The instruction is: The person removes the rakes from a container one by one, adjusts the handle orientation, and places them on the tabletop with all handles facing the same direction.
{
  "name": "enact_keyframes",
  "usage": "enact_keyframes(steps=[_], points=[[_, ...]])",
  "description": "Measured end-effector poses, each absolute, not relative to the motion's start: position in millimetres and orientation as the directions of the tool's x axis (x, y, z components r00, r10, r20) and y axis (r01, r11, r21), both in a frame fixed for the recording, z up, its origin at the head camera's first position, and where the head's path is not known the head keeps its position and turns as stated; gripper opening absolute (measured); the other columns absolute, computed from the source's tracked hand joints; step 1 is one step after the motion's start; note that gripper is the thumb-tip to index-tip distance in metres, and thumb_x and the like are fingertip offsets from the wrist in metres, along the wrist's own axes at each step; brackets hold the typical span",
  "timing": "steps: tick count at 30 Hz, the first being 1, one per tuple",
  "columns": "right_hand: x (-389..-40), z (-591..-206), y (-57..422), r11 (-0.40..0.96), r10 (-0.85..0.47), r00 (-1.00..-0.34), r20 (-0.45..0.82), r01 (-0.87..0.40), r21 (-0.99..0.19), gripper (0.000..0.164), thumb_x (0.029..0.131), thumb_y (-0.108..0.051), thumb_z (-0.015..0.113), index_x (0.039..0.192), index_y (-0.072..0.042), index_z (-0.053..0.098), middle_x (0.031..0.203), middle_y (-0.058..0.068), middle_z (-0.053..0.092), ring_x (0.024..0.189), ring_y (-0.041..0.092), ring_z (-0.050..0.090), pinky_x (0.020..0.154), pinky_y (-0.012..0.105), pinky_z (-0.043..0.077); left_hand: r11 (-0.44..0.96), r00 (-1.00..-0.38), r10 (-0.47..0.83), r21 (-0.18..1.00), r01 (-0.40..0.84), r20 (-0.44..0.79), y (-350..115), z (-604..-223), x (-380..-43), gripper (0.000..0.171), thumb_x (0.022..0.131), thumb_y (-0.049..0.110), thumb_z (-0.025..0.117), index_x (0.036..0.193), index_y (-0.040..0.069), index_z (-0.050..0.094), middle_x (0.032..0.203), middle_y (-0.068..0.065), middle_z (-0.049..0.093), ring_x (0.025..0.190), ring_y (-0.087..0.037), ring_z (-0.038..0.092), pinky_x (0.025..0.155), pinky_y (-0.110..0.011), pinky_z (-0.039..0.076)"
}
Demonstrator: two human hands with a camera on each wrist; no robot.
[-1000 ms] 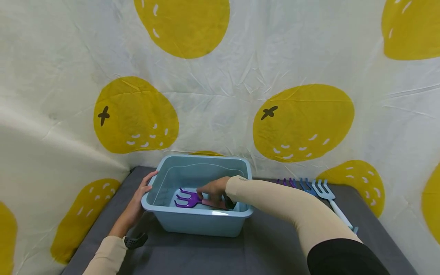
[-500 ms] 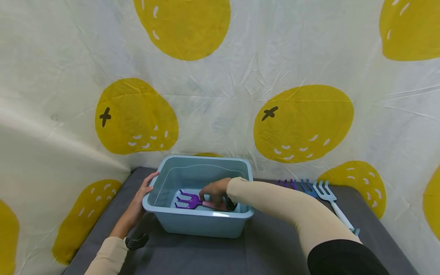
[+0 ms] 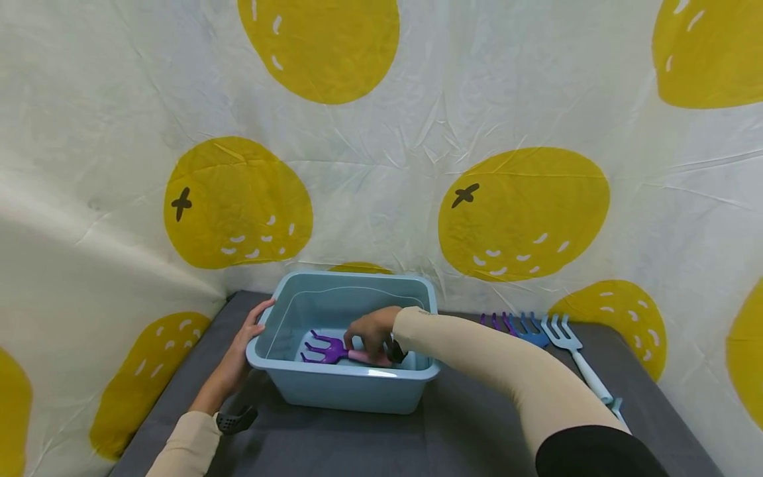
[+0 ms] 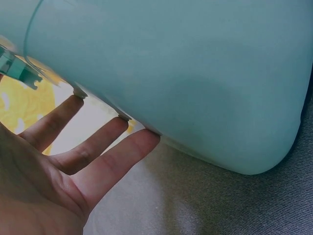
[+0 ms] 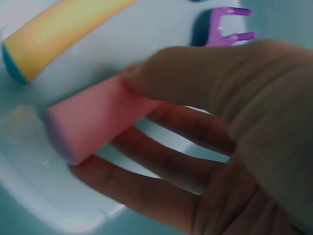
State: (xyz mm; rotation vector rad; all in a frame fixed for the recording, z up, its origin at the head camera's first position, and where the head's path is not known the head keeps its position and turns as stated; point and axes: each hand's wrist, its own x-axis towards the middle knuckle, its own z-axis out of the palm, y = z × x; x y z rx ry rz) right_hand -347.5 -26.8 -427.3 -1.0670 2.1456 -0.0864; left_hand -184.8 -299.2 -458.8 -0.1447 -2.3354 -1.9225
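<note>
A light blue plastic bin stands on the grey-covered table. My left hand holds its left rim; in the left wrist view several fingers press their tips against the outer wall. My right hand reaches down inside the bin and grips the pink handle of a small hand fork with a purple head. The fork lies low in the bin, tines toward the left. Beside it in the right wrist view lies a yellow handle with a teal end; its other end runs out of frame.
At the table's right back several more hand forks lie in a row: purple tines, a blue head and a light blue fork. My right sleeve partly covers them. A white curtain with yellow fruit prints hangs close behind the bin.
My right hand has shifted slightly to the right along the hand fork, and more of the pink handle shows. The left hand and the bin keep their places.
</note>
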Motion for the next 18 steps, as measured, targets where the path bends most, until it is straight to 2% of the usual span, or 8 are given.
enact_keyframes(steps=[10,18], points=[[-343.9,-390.2,-20.0,0.612,-0.741,-0.343,-0.578,-0.699,-0.370,0.048,0.087,-0.007,0.079,0.125,-0.029,0.059,0.094,0.003,0.069,0.082,0.018,0.068,0.068,0.037,0.060,0.193,-0.989,0.012,0.970,0.145,0.146,-298.5,-459.0,-186.1,0.057,0.107,0.038,0.031,0.162,0.026,0.020,0.168,-0.013,0.009,0.141,-0.044,0.027,0.111,-0.072,0.023],[-333.5,-325.9,1.7,0.610,-0.773,-0.389,-0.501,-0.675,-0.416,0.052,0.088,-0.009,0.080,0.133,-0.026,0.057,0.103,0.007,0.067,0.084,0.021,0.071,0.067,0.041,0.061,0.193,-0.990,0.004,0.971,0.141,0.143,-302.0,-460.7,-187.4,0.058,0.107,0.039,0.031,0.162,0.026,0.020,0.168,-0.013,0.007,0.141,-0.044,0.026,0.111,-0.071,0.024]])
